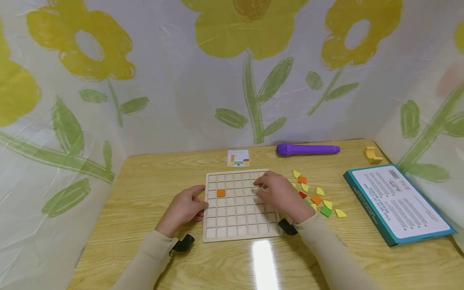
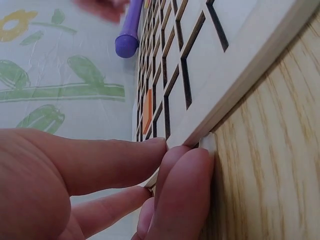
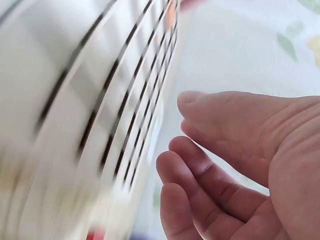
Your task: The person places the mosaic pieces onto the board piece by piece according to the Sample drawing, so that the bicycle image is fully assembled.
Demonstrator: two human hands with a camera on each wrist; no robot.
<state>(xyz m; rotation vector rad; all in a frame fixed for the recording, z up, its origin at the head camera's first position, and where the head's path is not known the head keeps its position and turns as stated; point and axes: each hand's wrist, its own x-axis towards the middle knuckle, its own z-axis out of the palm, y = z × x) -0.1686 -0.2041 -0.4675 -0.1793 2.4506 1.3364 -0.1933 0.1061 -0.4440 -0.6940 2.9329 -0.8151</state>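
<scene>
At nine o'clock, left hand [image 1: 183, 206] is pinching board edge [image 1: 205, 226]; loosely curled right hand [image 1: 280, 194] is hiding two-o'clock squares.

- On the flat teal box with a white printed panel [image 1: 406, 205], lying to my right, I read capital letters in two lines along the panel's left side: "FIVE SETS OF COLUMN" and "BEADED BOXES".
- Near that panel's far edge I see a black-and-white striped barcode [image 1: 394, 174]; its digits are too small for me to read.
- Several blocks of fine grey print fill the rest of the panel, too small to make out.
- Pale lettering runs along the box's teal side, but I cannot read it.
</scene>
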